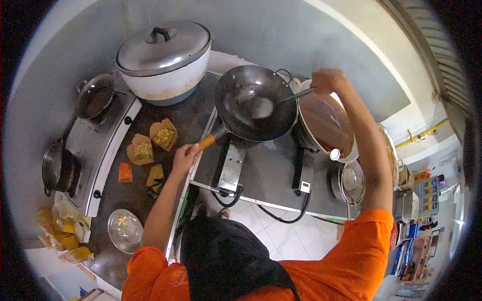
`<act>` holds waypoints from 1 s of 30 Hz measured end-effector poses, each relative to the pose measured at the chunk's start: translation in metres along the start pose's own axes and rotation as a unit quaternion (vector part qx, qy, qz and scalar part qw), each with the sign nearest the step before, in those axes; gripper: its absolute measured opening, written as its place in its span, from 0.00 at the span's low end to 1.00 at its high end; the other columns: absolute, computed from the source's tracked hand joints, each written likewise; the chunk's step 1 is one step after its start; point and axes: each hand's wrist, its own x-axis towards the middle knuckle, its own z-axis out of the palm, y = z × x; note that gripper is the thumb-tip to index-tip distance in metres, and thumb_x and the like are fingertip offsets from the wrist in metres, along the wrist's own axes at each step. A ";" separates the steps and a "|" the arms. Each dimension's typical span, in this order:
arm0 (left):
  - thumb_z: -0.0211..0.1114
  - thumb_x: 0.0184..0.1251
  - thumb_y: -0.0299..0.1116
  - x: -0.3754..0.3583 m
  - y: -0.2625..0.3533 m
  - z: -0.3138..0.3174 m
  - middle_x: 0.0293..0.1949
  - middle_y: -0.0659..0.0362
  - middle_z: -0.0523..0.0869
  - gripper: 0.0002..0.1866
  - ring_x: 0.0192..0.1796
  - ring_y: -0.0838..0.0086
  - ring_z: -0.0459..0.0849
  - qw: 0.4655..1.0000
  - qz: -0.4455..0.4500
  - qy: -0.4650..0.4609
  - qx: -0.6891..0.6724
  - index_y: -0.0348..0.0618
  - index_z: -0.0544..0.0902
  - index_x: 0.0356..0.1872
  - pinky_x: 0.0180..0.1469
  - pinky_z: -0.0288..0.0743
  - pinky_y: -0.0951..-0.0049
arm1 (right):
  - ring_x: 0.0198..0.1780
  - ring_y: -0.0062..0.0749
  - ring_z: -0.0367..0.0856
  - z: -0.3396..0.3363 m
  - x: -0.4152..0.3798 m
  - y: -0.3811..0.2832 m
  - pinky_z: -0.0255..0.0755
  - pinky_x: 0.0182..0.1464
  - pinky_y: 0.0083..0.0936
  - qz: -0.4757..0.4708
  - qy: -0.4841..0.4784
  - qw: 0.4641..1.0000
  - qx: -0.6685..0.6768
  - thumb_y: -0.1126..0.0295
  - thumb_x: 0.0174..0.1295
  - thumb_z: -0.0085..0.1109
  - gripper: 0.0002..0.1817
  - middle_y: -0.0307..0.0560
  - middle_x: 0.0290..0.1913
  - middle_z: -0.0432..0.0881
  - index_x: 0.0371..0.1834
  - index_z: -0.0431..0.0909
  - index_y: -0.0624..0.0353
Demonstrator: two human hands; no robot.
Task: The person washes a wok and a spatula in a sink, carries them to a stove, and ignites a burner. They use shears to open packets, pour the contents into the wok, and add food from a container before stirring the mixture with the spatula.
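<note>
My left hand (186, 159) is wrapped round the wooden handle (213, 138) of a dark wok (241, 120), which sits over a burner on the counter. Inside the wok, the broad metal head of a spatula (262, 108) rests against the surface. My right hand (329, 81) grips the far end of its long dark handle, above the right rim. The wok looks bare and shiny, with no food visible in it. Just right of it, below my right forearm, stands a large pot of brown liquid (324, 118).
A big lidded pot (160, 83) stands at the back left. Two paper boxes of food (142, 152) and an orange block (125, 172) lie left of my hand. Farther left are a two-burner stove (103, 145) and a clear bowl (124, 231). A strainer (353, 180) sits at right.
</note>
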 end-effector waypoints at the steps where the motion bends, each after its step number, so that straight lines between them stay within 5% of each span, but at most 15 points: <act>1: 0.59 0.67 0.52 0.003 0.004 -0.003 0.25 0.62 0.82 0.24 0.22 0.85 0.73 1.000 0.000 0.008 0.012 0.35 0.80 0.41 0.25 0.68 0.82 | 0.41 0.51 0.82 -0.010 -0.005 -0.001 0.76 0.43 0.41 0.036 -0.034 0.997 -0.051 0.58 0.56 0.55 0.14 0.48 0.38 0.85 0.37 0.84 0.53; 5: 0.60 0.67 0.52 0.003 0.019 -0.008 0.24 0.63 0.81 0.24 0.22 0.85 0.72 0.999 -0.024 0.023 -0.004 0.36 0.80 0.39 0.25 0.67 0.82 | 0.38 0.48 0.82 0.036 0.025 0.016 0.75 0.40 0.41 0.048 0.033 0.998 -0.013 0.59 0.55 0.56 0.13 0.50 0.37 0.84 0.36 0.84 0.53; 8: 0.58 0.68 0.53 0.005 0.017 -0.011 0.24 0.63 0.81 0.24 0.22 0.85 0.72 0.999 -0.036 0.006 -0.002 0.36 0.81 0.38 0.25 0.67 0.82 | 0.37 0.43 0.83 0.058 0.035 0.018 0.74 0.38 0.40 -0.100 0.048 0.993 0.049 0.61 0.52 0.58 0.12 0.55 0.35 0.84 0.34 0.83 0.55; 11: 0.57 0.69 0.52 -0.002 0.023 -0.017 0.24 0.64 0.80 0.24 0.22 0.85 0.72 0.994 -0.051 -0.078 0.057 0.36 0.80 0.38 0.23 0.66 0.82 | 0.33 0.41 0.83 0.025 0.006 0.016 0.74 0.34 0.38 -0.066 -0.131 0.977 0.157 0.63 0.51 0.57 0.12 0.57 0.31 0.83 0.33 0.83 0.58; 13: 0.56 0.69 0.52 -0.025 0.042 -0.008 0.24 0.64 0.80 0.23 0.22 0.84 0.72 0.991 -0.073 -0.112 0.025 0.37 0.80 0.38 0.23 0.65 0.82 | 0.25 0.35 0.80 -0.013 -0.014 0.008 0.73 0.26 0.32 0.053 -0.233 0.971 -0.022 0.60 0.50 0.62 0.16 0.46 0.26 0.82 0.40 0.82 0.55; 15: 0.57 0.69 0.51 -0.045 0.042 0.011 0.25 0.63 0.79 0.22 0.23 0.82 0.73 0.976 -0.125 -0.173 -0.039 0.38 0.80 0.38 0.24 0.66 0.79 | 0.22 0.37 0.78 -0.002 -0.006 0.014 0.72 0.25 0.34 0.036 -0.188 0.981 0.025 0.62 0.52 0.57 0.13 0.52 0.25 0.81 0.35 0.82 0.58; 16: 0.58 0.68 0.50 -0.054 0.036 0.022 0.25 0.61 0.79 0.20 0.24 0.80 0.74 0.964 -0.156 -0.201 -0.072 0.39 0.80 0.38 0.25 0.68 0.77 | 0.20 0.38 0.76 0.011 0.001 0.016 0.71 0.24 0.36 0.018 -0.142 0.987 0.070 0.65 0.53 0.52 0.12 0.58 0.24 0.81 0.30 0.81 0.61; 17: 0.58 0.68 0.49 -0.060 0.027 0.035 0.27 0.60 0.80 0.19 0.26 0.77 0.75 0.930 -0.196 -0.277 -0.141 0.39 0.79 0.39 0.27 0.69 0.76 | 0.17 0.31 0.74 0.051 0.019 0.019 0.68 0.20 0.31 -0.006 -0.070 0.991 0.112 0.64 0.56 0.51 0.12 0.52 0.19 0.78 0.27 0.80 0.61; 20: 0.57 0.69 0.46 -0.091 0.043 0.085 0.31 0.58 0.80 0.17 0.29 0.71 0.78 0.829 -0.265 -0.399 -0.290 0.40 0.77 0.41 0.30 0.73 0.74 | 0.15 0.24 0.70 0.019 -0.009 -0.025 0.63 0.16 0.26 -0.013 -0.156 0.954 0.255 0.62 0.60 0.50 0.14 0.43 0.16 0.74 0.24 0.77 0.60; 23: 0.59 0.68 0.45 -0.117 0.085 0.144 0.27 0.60 0.79 0.13 0.24 0.74 0.73 0.740 -0.345 -0.362 -0.450 0.45 0.74 0.38 0.24 0.66 0.79 | 0.12 0.21 0.64 -0.035 -0.041 -0.026 0.58 0.14 0.24 0.039 -0.248 0.931 0.264 0.59 0.62 0.51 0.18 0.40 0.14 0.71 0.19 0.72 0.61; 25: 0.59 0.68 0.40 -0.116 0.116 0.166 0.24 0.64 0.76 0.09 0.23 0.79 0.72 0.687 -0.432 -0.191 -0.552 0.48 0.74 0.34 0.24 0.67 0.81 | 0.11 0.22 0.63 -0.037 -0.039 -0.004 0.58 0.13 0.24 0.070 -0.331 0.904 0.261 0.61 0.59 0.56 0.18 0.41 0.13 0.71 0.16 0.73 0.62; 26: 0.59 0.68 0.40 -0.108 0.095 0.175 0.24 0.64 0.76 0.09 0.23 0.79 0.72 0.686 -0.432 -0.193 -0.552 0.48 0.74 0.34 0.24 0.67 0.81 | 0.11 0.22 0.63 -0.039 -0.037 0.003 0.58 0.13 0.24 0.071 -0.331 0.904 0.260 0.61 0.59 0.56 0.18 0.41 0.13 0.71 0.16 0.73 0.62; 28: 0.60 0.66 0.37 -0.087 0.064 0.190 0.20 0.68 0.71 0.08 0.21 0.84 0.70 0.560 -0.290 -0.368 -0.683 0.50 0.71 0.29 0.23 0.68 0.83 | 0.11 0.24 0.64 -0.051 -0.038 0.009 0.58 0.13 0.26 0.107 -0.370 0.905 0.181 0.63 0.57 0.57 0.17 0.43 0.11 0.71 0.14 0.74 0.61; 29: 0.60 0.65 0.33 -0.093 0.069 0.190 0.17 0.70 0.67 0.11 0.19 0.86 0.67 0.657 -0.342 -0.276 -0.612 0.51 0.68 0.25 0.22 0.66 0.83 | 0.11 0.26 0.64 -0.053 -0.041 0.003 0.58 0.14 0.28 0.105 -0.336 0.926 0.136 0.63 0.54 0.58 0.17 0.44 0.11 0.71 0.13 0.73 0.60; 30: 0.60 0.65 0.33 -0.094 0.075 0.191 0.17 0.70 0.67 0.11 0.19 0.86 0.67 0.658 -0.341 -0.277 -0.611 0.51 0.68 0.25 0.22 0.66 0.83 | 0.11 0.26 0.64 -0.049 -0.042 -0.007 0.58 0.14 0.28 0.105 -0.334 0.927 0.136 0.63 0.54 0.58 0.17 0.44 0.11 0.71 0.13 0.73 0.60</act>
